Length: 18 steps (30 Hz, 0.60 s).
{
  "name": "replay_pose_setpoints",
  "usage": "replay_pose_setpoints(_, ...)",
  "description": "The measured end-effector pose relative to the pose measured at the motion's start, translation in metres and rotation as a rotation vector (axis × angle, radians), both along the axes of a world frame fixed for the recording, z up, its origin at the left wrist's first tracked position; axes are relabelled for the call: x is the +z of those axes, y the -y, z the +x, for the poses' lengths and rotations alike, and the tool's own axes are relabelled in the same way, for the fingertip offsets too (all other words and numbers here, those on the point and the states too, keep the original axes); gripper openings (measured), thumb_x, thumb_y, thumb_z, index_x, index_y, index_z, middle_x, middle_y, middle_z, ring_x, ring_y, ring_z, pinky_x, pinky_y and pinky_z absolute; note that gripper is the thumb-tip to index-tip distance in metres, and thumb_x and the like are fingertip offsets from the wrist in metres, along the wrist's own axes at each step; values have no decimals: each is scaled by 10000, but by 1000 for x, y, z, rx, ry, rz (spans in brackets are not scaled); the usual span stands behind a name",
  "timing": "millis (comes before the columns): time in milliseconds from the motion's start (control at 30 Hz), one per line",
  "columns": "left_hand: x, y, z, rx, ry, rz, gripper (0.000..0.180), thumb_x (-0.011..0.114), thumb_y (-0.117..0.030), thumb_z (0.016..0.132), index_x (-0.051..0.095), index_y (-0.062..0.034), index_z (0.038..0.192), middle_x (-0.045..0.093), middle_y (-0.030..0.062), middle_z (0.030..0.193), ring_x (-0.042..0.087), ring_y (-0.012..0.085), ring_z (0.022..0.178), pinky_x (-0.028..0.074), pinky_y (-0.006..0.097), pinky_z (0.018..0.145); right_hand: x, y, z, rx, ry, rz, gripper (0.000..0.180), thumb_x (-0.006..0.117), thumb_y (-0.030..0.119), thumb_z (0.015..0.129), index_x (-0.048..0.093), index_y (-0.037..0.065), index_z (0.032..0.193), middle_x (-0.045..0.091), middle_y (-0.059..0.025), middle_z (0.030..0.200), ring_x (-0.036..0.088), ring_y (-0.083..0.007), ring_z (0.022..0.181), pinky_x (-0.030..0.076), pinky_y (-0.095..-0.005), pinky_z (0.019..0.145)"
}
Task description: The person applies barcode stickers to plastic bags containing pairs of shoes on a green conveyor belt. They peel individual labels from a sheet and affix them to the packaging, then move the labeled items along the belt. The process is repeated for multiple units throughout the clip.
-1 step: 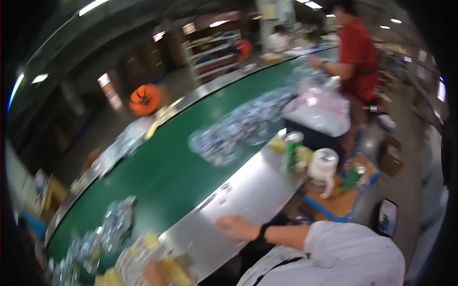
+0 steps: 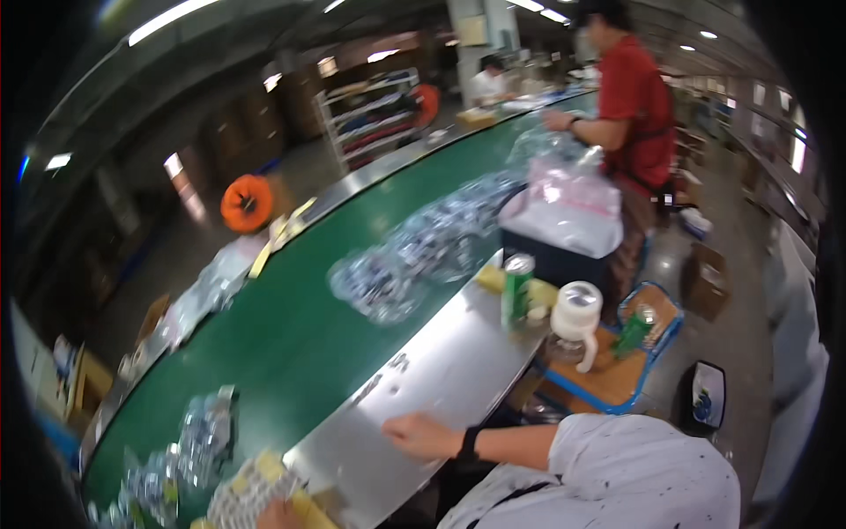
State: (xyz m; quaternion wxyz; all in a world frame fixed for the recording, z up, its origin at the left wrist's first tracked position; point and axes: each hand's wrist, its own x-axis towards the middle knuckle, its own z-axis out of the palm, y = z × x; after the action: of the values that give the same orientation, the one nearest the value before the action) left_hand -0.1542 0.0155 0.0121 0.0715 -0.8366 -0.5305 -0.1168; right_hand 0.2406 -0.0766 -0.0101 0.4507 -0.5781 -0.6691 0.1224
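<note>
My right hand (image 2: pixel 421 436), with a dark band at its wrist, rests low over the bare metal ledge (image 2: pixel 441 353) beside the belt. Its fingers are curled closed; whatever they hold, if anything, is hidden. At the bottom edge my left hand (image 2: pixel 280 515) is partly cut off, its fingers blurred. It touches or lies over a white tray-like piece with many small cells (image 2: pixel 251 489), with yellow material (image 2: pixel 308 511) beside it. A few small metal pieces (image 2: pixel 398 362) lie on the ledge's far edge.
A green conveyor belt (image 2: pixel 282 344) carries clear plastic packs (image 2: pixel 414 247) and more packs (image 2: pixel 203 432) at left. Right of the ledge are a green can (image 2: pixel 517 291), a white-lidded jug (image 2: pixel 577 317) and a blue-edged stool (image 2: pixel 608 379). A person in red (image 2: pixel 634 97) works beyond a dark bin (image 2: pixel 555 251).
The whole view has shifted a little, so most things sit further left in it, and the picture is sharper. My hands keep much the same places at the ledge and the white tray-like piece.
</note>
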Motion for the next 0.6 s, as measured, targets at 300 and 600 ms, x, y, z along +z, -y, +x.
replay_pose_setpoints(300,168,78,39,93,106,91,82,587,-62,900,612,-1,851,620,196,821,599,377,805,463,445,703,23,12,-8,129,-340,-144,220,594,238,920,657,37,983,696,-130,823,688,-266,758,523,-393,655)
replay_pose_setpoints(600,157,194,176,-635,347,-180,124,556,9,869,636,15,964,655,180,1052,610,374,1003,473,453,911,88,22,-61,888,-1196,-724,320,665,276,924,598,-25,1010,666,-67,895,639,-124,786,520,-265,681)
